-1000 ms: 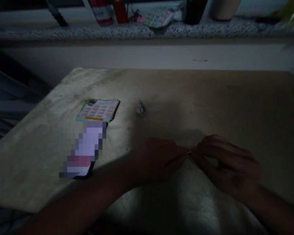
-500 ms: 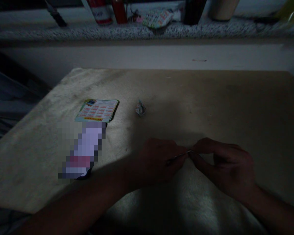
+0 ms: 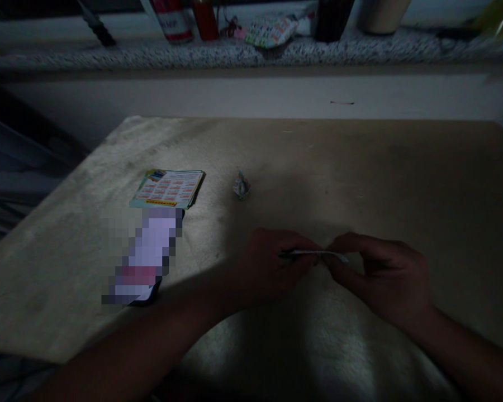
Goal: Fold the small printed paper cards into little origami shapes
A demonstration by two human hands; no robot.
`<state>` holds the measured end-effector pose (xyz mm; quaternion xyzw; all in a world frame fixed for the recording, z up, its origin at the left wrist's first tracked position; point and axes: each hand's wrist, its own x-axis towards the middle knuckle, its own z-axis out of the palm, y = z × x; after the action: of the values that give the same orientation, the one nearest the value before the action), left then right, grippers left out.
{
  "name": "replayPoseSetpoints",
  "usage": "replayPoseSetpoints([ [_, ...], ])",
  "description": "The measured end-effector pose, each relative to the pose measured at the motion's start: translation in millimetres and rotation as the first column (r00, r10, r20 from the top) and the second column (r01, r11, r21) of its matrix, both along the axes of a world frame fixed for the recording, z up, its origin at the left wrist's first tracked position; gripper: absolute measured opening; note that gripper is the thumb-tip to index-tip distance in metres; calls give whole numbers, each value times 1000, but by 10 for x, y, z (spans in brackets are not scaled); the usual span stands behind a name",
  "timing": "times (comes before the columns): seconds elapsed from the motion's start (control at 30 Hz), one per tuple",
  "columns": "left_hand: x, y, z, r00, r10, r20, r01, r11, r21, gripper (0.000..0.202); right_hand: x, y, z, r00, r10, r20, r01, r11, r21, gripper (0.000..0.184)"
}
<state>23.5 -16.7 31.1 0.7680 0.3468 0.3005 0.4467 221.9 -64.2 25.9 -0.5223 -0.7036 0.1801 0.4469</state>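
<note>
My left hand (image 3: pixel 268 271) is closed, with its thumb and fingers pinching a thin piece of paper (image 3: pixel 309 253). The paper shows edge-on as a narrow pale line running between both hands above the table. At its other end my right hand (image 3: pixel 392 273) pinches it between thumb and index finger, the fingertips close to those of my left hand. Dim light hides the paper's faces. Beyond my left hand, a small folded or crumpled paper piece (image 3: pixel 241 186) rests on the table.
On the table (image 3: pixel 402 184), a stack of printed calendar cards (image 3: pixel 167 188) lies left of the paper piece, touching or nearly touching a blurred-out phone (image 3: pixel 148 257). Behind stands a speckled stone sill (image 3: pixel 218 54) holding a red can (image 3: pixel 174 19), a patterned packet (image 3: pixel 270 30) and bottles.
The paper has turned from slanting to nearly level, and more of it shows between and past my fingertips. Both hands have shifted slightly; the things on the table stay put.
</note>
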Motion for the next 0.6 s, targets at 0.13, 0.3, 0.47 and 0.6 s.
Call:
replayPoseSetpoints([
  [0.13, 3, 1, -12, 1000, 16, 13, -15, 997, -75, 12, 19, -20, -15, 1000, 24, -7, -24, 1000, -15, 10],
  [0.3, -18, -6, -55, 996, 1, 89, 7, 996, -87, 16, 44, -8, -31, 1000, 2, -5, -3, 1000, -31, 9],
  [0.47, -5, -22, -65, 996, 12, 90, -8, 999, -41, 16, 31, 10, -44, 999, 35, -17, -34, 999, 31, 10],
  [0.6, 1, -19, -73, 999, -12, 52, 9, 998, 63, 16, 16, 12, -39, 999, 53, -3, -53, 995, 81, 12],
])
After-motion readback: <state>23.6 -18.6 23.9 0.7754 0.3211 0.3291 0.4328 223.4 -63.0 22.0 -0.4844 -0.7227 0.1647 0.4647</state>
